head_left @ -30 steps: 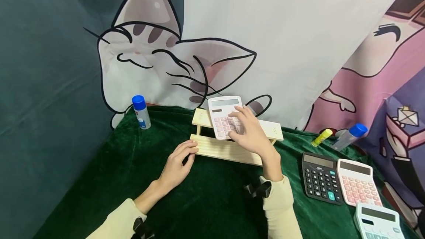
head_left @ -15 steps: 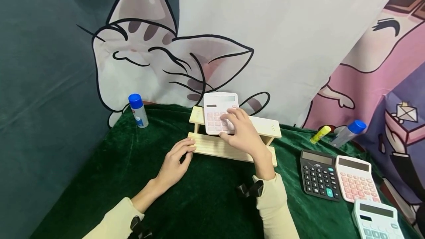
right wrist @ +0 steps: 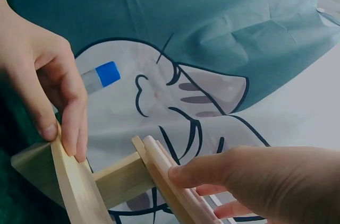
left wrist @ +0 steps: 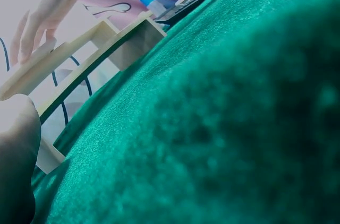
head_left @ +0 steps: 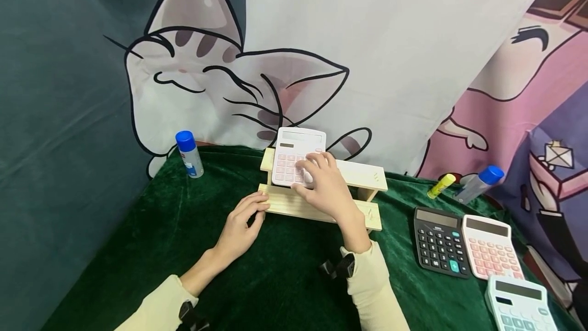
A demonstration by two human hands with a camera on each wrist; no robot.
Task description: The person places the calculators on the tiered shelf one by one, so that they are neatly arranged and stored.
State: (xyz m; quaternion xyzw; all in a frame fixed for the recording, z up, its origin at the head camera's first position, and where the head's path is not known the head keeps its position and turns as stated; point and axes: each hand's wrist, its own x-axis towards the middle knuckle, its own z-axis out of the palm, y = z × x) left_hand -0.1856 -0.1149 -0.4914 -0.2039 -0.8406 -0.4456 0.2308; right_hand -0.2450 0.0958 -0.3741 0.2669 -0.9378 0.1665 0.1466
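A two-step wooden stand (head_left: 360, 174) sits on green velvet cloth. A white calculator with pink keys (head_left: 287, 163) leans back on its upper step, toward the left end. My right hand (head_left: 327, 188) holds this calculator, thumb near its lower edge and fingers over its right side, covering some keys. At the lower step's left end, my left hand (head_left: 241, 226) pinches the board between thumb and fingers. The right wrist view shows that left thumb (right wrist: 49, 128) against the board's edge. In the left wrist view, my right hand (left wrist: 50, 9) reaches over the stand.
To the right lie a black calculator (head_left: 441, 241), a white-and-pink calculator (head_left: 492, 246) and a pale blue one (head_left: 519, 303). Behind them are a yellow glue stick (head_left: 441, 186) and a blue-capped tube (head_left: 480, 185). Another blue-capped tube (head_left: 190, 155) stands at left, before a cartoon curtain (head_left: 390, 65).
My right hand has slid the calculator left along the upper step, uncovering more of the stand's right side. My left hand stays at the lower step's end. The head view shifted slightly.
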